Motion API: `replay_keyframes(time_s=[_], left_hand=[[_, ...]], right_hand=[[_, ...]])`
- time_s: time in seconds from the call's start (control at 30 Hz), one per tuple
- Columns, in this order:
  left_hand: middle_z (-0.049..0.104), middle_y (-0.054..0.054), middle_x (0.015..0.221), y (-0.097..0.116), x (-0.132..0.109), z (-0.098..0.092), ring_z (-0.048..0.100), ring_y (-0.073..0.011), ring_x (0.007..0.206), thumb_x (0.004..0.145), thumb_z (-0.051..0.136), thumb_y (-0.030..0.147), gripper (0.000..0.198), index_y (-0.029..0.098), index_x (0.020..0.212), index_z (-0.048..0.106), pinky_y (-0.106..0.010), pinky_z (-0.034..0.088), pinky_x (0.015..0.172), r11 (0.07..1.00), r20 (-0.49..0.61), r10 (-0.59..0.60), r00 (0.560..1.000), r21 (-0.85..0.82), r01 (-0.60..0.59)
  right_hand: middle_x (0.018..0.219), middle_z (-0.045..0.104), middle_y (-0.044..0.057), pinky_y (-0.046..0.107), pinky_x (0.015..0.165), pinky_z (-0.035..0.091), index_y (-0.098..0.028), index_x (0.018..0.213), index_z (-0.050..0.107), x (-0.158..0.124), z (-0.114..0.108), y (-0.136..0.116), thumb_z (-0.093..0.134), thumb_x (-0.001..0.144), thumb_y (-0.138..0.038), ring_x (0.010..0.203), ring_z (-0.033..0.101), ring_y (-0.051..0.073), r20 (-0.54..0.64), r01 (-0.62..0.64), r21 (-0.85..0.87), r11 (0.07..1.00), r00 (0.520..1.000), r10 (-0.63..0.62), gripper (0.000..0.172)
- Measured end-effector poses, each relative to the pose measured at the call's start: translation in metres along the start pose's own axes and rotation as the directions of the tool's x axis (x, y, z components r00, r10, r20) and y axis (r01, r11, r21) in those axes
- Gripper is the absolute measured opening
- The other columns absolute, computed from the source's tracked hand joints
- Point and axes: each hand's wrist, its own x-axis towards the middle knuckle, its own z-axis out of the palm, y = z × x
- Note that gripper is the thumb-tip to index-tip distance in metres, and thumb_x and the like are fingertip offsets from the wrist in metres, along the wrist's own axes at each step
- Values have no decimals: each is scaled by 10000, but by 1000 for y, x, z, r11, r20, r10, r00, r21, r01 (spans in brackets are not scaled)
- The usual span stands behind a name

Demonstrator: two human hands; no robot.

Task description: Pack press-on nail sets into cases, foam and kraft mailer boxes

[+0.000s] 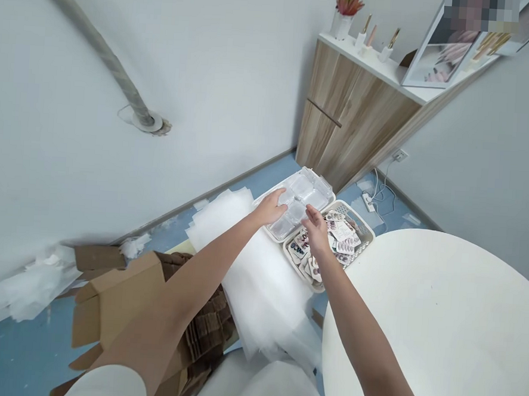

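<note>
My left hand [270, 209] is over the left side of clear plastic compartment trays [307, 191], thumb and forefinger apart. These trays sit in a white basket. My right hand [317, 230], its fingers stretched out, hovers between the trays and a second white basket [365, 223]. Cards of what look like press-on nails [343, 234] lie in a loose heap in that basket. Neither hand visibly holds anything. I cannot tell whether the left fingertips touch the trays.
White foam sheets [260, 269] are piled before the baskets. An open cardboard box [128, 291] with brown packing stands at left. A round white table [440, 328] fills the lower right. Behind are a wooden cabinet [360, 102] and a power strip [368, 202] with cables.
</note>
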Motion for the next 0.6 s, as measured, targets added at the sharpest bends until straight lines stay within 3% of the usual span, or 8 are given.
replay_keyframes(time_s=[0.1,0.23,0.43,0.6], left_hand=[[402,-82,1336,-4,31,5,361,-245,1231,703,450,191,602,162,1295,348,-401,259,1032,994,-6,-32,999,-101,31],[410,-48,1330,-6,53,12,324,-250,1250,698,437,191,584,209,1279,379,-425,230,1039,986,-2,-46,999,-160,45],[379,-52,1355,-5,65,20,269,-273,1272,701,415,185,608,229,1303,340,-496,164,1032,987,29,-119,992,-106,122],[439,-54,1307,-13,71,25,310,-275,1248,687,433,178,576,236,1259,391,-489,180,1026,972,25,-150,988,-182,152]], right_hand=[[1331,414,23,399,1021,272,-264,1141,495,26,3,9,572,647,-277,1253,333,197,-47,-8,134,991,999,14,500],[1358,370,-2,393,1024,266,-294,1160,474,45,7,18,581,640,-307,1273,292,186,-67,-37,218,975,996,52,532],[1366,337,-28,403,1020,266,-331,1170,455,55,10,21,585,642,-346,1254,306,187,-74,-94,237,967,991,115,544],[1353,348,-45,398,1008,278,-340,1142,475,57,13,17,581,633,-322,1240,311,185,-70,-100,254,962,990,121,521]])
